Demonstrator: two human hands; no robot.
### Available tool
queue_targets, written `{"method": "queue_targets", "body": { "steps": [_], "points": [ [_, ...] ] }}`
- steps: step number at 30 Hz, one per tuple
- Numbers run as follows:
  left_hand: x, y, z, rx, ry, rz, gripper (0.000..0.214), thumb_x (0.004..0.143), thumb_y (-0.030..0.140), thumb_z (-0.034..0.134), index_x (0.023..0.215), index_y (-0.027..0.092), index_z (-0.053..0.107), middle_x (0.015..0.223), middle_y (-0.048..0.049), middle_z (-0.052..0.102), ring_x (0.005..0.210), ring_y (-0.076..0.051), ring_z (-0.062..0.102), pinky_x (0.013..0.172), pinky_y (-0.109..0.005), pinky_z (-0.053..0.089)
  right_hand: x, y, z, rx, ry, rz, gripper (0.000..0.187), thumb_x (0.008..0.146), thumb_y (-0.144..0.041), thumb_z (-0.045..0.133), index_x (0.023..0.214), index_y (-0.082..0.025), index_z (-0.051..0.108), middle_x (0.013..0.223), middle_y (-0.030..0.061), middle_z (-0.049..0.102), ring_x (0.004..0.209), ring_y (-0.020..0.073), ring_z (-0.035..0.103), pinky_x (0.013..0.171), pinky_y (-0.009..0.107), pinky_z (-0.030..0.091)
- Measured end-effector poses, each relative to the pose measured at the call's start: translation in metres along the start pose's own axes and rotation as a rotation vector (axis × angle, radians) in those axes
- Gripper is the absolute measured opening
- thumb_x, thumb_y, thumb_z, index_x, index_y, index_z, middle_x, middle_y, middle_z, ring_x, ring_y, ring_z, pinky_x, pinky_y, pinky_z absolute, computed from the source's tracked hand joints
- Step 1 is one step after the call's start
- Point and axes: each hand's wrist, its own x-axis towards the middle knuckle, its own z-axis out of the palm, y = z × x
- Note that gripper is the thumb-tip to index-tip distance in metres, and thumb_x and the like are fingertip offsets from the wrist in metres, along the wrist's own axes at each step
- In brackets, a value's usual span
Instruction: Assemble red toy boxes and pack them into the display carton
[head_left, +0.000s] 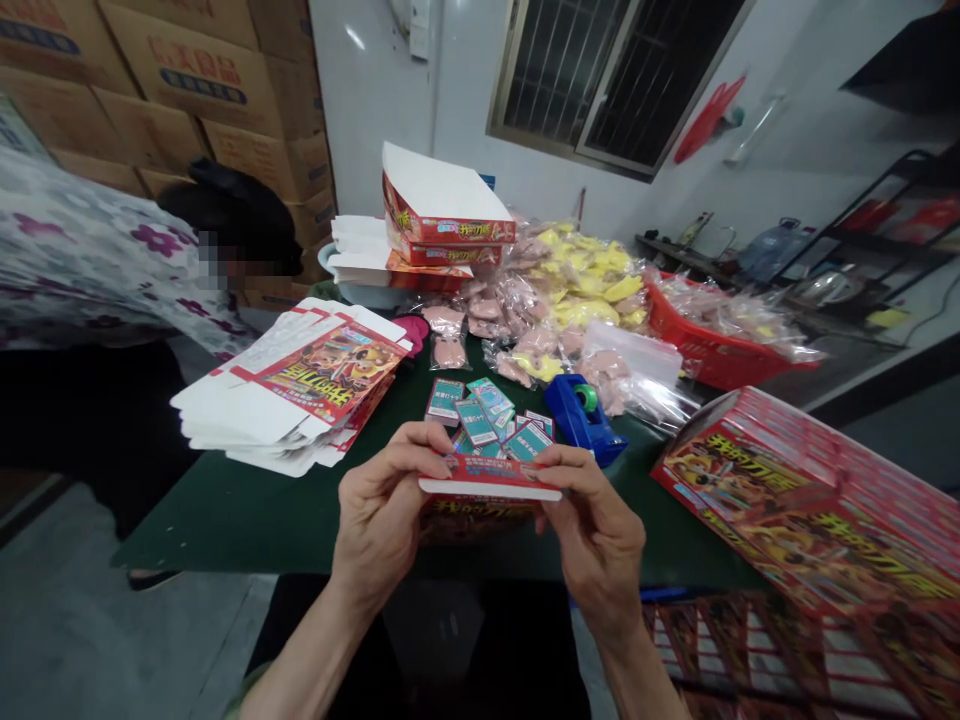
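Observation:
Between my hands is a red printed cardboard box, its white-edged flap toward me at the table's near edge. My left hand pinches the box's left end, thumb and fingers closed on the card. At the other end my right hand grips it the same way. Just beyond the box lies a loose pile of teal cards, partly hidden behind it. A blue tape dispenser with green tape stands right of the cards.
Flat unfolded boxes are stacked on the left, near a person in a floral sleeve. Bagged pink and yellow pieces heap at the back beside a red basket. Finished-looking red boxes line the right.

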Motion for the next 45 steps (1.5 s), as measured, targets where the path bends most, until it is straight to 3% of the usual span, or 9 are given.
{"method": "queue_targets", "body": {
  "steps": [4, 6, 11, 16, 24, 30, 38, 42, 45],
  "points": [
    [-0.005, -0.003, 0.0, -0.05, -0.004, -0.013, 0.021, 0.078, 0.01, 0.051, 0.073, 0.019, 0.069, 0.096, -0.0067, 0.065, 0.095, -0.02, 0.059, 0.077, -0.031, 0.048, 0.0, -0.007, -0.009, -0.049, -0.134, 0.044, 0.021, 0.087, -0.024, 0.053, 0.104, -0.019, 0.063, 0.109, 0.0112, 0.056, 0.094, 0.0201, 0.059, 0.06, 0.025, 0.052],
    [-0.008, -0.001, -0.001, -0.055, -0.071, -0.027, 0.022, 0.083, 0.018, 0.048, 0.08, 0.018, 0.07, 0.102, -0.0106, 0.065, 0.1, -0.025, 0.059, 0.079, -0.036, 0.049, 0.001, -0.009, -0.011, -0.068, -0.105, 0.048, 0.019, 0.084, -0.027, 0.058, 0.1, -0.019, 0.064, 0.106, 0.0104, 0.059, 0.097, 0.0215, 0.058, 0.062, 0.025, 0.052],
    [-0.008, 0.012, -0.005, 0.231, -0.169, 0.026, 0.011, 0.08, 0.021, 0.061, 0.09, 0.019, 0.062, 0.098, -0.0077, 0.065, 0.088, -0.02, 0.063, 0.072, -0.029, 0.05, 0.002, -0.01, -0.004, -0.178, 0.001, 0.047, 0.009, 0.082, -0.021, 0.062, 0.09, -0.02, 0.064, 0.098, 0.0054, 0.062, 0.081, 0.0149, 0.061, 0.055, 0.021, 0.048],
    [-0.001, 0.023, -0.009, 0.531, -0.282, 0.115, 0.015, 0.084, 0.018, 0.055, 0.096, 0.019, 0.063, 0.097, -0.0063, 0.067, 0.089, -0.018, 0.063, 0.074, -0.026, 0.049, 0.002, -0.013, 0.001, -0.312, 0.04, -0.03, 0.015, 0.084, -0.018, 0.058, 0.097, -0.022, 0.06, 0.088, 0.0011, 0.061, 0.073, 0.0117, 0.058, 0.059, 0.022, 0.047],
    [-0.002, 0.009, -0.013, 0.208, -0.234, -0.012, 0.013, 0.083, 0.017, 0.058, 0.09, 0.02, 0.069, 0.101, -0.0086, 0.066, 0.095, -0.022, 0.063, 0.079, -0.032, 0.052, -0.003, -0.022, 0.005, -0.382, 0.018, -0.127, 0.02, 0.084, -0.009, 0.055, 0.096, -0.022, 0.064, 0.094, 0.0038, 0.059, 0.087, 0.015, 0.059, 0.075, 0.029, 0.05],
    [-0.005, 0.003, -0.01, 0.171, -0.204, 0.065, 0.014, 0.08, 0.019, 0.061, 0.092, 0.018, 0.069, 0.099, -0.0109, 0.067, 0.09, -0.022, 0.064, 0.074, -0.034, 0.054, -0.023, -0.004, 0.011, -0.493, 0.083, -0.295, 0.039, 0.083, -0.007, 0.054, 0.117, -0.026, 0.057, 0.111, 0.0076, 0.057, 0.099, 0.0188, 0.058, 0.081, 0.036, 0.052],
    [-0.01, -0.012, -0.008, 0.296, -0.176, 0.306, 0.036, 0.065, 0.006, 0.074, 0.096, 0.02, 0.064, 0.105, -0.0083, 0.065, 0.09, -0.021, 0.065, 0.073, -0.032, 0.055, -0.027, 0.012, 0.017, -0.461, 0.146, -0.344, 0.042, 0.083, -0.006, 0.053, 0.119, -0.028, 0.056, 0.115, 0.0084, 0.053, 0.099, 0.0193, 0.057, 0.074, 0.035, 0.055],
    [-0.011, -0.017, -0.011, 0.46, -0.174, 0.392, 0.041, 0.066, 0.01, 0.074, 0.103, 0.021, 0.06, 0.101, -0.0064, 0.064, 0.088, -0.018, 0.064, 0.072, -0.03, 0.054, -0.025, 0.011, 0.019, -0.423, 0.151, -0.353, 0.043, 0.082, -0.004, 0.052, 0.117, -0.029, 0.056, 0.112, 0.0071, 0.053, 0.095, 0.0174, 0.058, 0.072, 0.033, 0.054],
    [-0.01, -0.015, -0.011, 0.627, -0.143, 0.35, 0.054, 0.065, 0.019, 0.077, 0.114, 0.021, 0.054, 0.1, -0.006, 0.064, 0.087, -0.018, 0.064, 0.075, -0.028, 0.053, -0.022, 0.009, 0.013, -0.395, 0.083, -0.327, 0.042, 0.081, -0.005, 0.054, 0.116, -0.029, 0.057, 0.111, 0.0065, 0.054, 0.097, 0.0183, 0.058, 0.075, 0.034, 0.053]
  ]
}}
